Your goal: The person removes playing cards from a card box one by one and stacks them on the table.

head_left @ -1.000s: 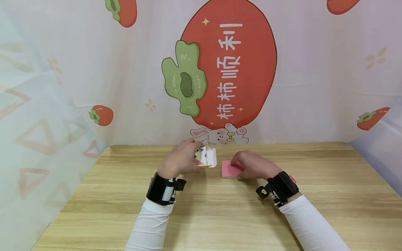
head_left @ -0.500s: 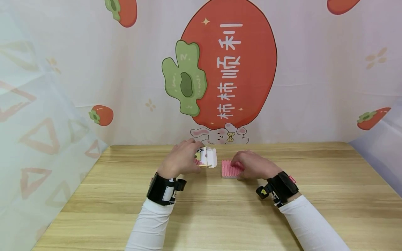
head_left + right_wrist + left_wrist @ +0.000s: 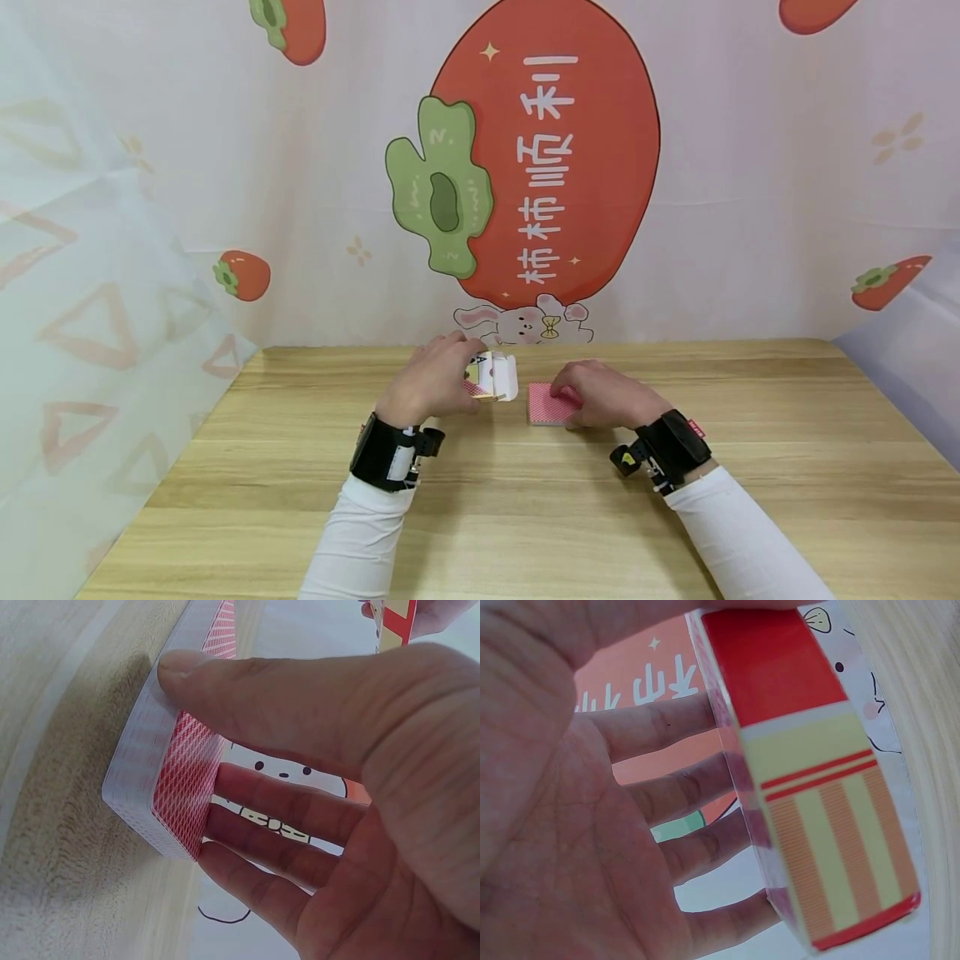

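Note:
In the head view my left hand (image 3: 431,382) grips a playing-card box (image 3: 484,377), its white end flap turned toward the right. The left wrist view shows the red and yellow striped side of that card box (image 3: 810,787), with fingertips against one face and the thumb along the top. To the right, my right hand (image 3: 611,396) holds a deck of playing cards (image 3: 549,405) with a red patterned back. Seen from the right wrist, the thumb presses one edge of the deck (image 3: 184,769) and the fingers reach its opposite side. Whether the deck touches the table cannot be told.
Both hands are over the far part of a wooden table (image 3: 510,508). Behind its back edge hangs a pale cloth backdrop (image 3: 712,250) with a large printed persimmon and a rabbit. Each wrist wears a black camera strap.

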`<state>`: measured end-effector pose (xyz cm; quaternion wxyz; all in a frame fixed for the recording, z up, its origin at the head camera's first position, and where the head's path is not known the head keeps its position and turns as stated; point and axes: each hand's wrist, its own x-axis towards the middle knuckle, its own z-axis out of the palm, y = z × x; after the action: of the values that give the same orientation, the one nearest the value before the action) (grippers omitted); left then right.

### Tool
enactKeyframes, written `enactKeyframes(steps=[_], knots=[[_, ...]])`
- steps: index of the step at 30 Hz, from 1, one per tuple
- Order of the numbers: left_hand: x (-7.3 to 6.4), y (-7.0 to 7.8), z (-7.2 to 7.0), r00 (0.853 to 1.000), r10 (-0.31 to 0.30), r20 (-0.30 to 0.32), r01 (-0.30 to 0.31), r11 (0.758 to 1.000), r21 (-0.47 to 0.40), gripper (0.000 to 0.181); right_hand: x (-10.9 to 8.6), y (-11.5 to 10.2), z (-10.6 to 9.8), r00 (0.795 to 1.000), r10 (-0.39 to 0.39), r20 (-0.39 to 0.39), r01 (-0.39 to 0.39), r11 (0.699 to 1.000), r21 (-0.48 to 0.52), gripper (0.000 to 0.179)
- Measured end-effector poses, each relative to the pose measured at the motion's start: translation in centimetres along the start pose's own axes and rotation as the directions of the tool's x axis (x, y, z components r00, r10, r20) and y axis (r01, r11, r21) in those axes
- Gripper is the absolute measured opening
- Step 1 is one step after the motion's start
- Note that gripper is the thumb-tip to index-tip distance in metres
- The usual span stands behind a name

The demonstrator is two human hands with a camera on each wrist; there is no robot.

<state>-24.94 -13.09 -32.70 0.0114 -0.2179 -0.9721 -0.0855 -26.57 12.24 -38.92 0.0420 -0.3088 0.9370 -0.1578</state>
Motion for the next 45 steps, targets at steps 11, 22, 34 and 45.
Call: enactKeyframes(steps=[11,22,34,45], knots=[[0.02,-0.14,0.25,1.000,0.013,-0.008,-0.013,1.000,0.001,0.069,0.09,0.02,0.16,1.000,0.017,0.005,-0.017,1.000,0.023,0.043],[0.08,-0.14,0.31,1.000,0.024,-0.016,-0.024,1.000,0.013,0.070,0.13,0.02,0.20,1.000,0.029,0.005,-0.029,0.999,0.039,0.043],[-0.01,-0.02,0.32,1.000,0.021,-0.016,-0.021,1.000,0.012,0.066,0.08,-0.15,0.10,0.998,0.058,0.018,-0.059,0.997,0.055,0.049],[0.00,0.03,0.33,1.000,0.022,-0.016,-0.022,1.000,0.014,0.067,0.10,-0.37,0.17,0.996,0.089,0.018,-0.090,0.994,0.057,0.059]])
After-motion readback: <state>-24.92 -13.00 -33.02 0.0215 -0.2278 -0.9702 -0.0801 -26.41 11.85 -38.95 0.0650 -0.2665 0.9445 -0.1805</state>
